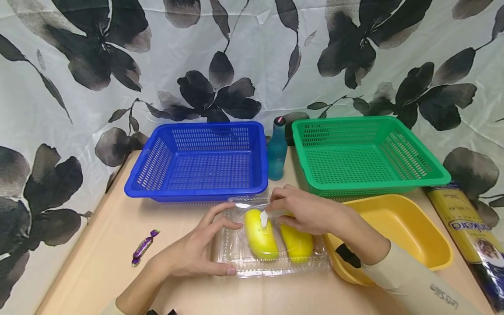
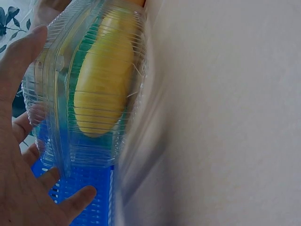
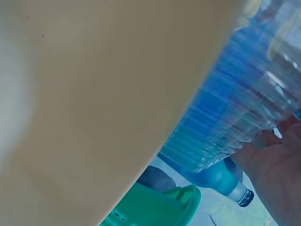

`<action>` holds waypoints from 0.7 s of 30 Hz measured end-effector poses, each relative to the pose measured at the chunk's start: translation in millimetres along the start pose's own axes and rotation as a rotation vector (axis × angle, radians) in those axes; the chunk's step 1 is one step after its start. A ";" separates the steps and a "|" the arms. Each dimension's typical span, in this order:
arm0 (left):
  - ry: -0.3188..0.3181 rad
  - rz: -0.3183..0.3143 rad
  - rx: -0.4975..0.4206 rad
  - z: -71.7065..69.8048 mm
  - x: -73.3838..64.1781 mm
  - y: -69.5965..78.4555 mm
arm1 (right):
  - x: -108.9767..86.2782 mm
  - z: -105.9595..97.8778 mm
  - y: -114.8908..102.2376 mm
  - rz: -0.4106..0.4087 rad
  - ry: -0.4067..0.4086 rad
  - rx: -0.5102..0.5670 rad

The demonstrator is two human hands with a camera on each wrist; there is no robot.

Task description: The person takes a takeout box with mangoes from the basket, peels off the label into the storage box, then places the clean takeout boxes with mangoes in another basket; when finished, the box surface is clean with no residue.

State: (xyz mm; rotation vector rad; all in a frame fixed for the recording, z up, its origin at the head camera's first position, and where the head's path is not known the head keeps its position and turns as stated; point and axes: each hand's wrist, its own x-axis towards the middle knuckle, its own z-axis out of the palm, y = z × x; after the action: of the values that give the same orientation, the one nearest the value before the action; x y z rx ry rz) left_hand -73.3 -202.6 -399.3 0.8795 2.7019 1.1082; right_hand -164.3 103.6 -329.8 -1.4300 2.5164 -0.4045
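A clear plastic clamshell box (image 1: 271, 267) lies on the table with two yellow, mango-shaped fruits (image 1: 260, 240) inside. My left hand (image 1: 193, 247) steadies its left side with fingers spread; the thumb rests at the near corner. In the left wrist view a fruit (image 2: 104, 89) shows through the ribbed wall, the fingers beside it. My right hand (image 1: 303, 208) reaches over the box's far right part, fingers curled down at the lid. At its fingertips is a small white scrap (image 1: 264, 218), seemingly pinched. The right thumb is mostly hidden in the head view.
Behind the box stand a blue basket (image 1: 197, 193), a teal bottle (image 1: 277, 153) and a green basket (image 1: 378, 186). A yellow tub (image 1: 417, 236) sits under my right forearm. A yellow and blue package (image 1: 468, 227) lies far right, a purple wrapped candy (image 1: 145, 248) at left.
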 end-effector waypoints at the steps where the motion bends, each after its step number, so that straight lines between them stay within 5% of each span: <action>1: -0.002 -0.001 0.003 -0.2 0.0 0.2 | 0.5 -0.5 0.2 -0.005 -0.003 -0.002; 21: -0.010 -0.021 -0.005 -0.4 0.1 1.4 | 1.8 -0.1 3.2 -0.065 0.020 -0.020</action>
State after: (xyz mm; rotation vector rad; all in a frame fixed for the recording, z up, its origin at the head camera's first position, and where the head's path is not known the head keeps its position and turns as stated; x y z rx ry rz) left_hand -72.9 -202.0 -398.1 0.8519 2.6932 1.1025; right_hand -167.8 103.6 -330.9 -1.5260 2.5018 -0.4079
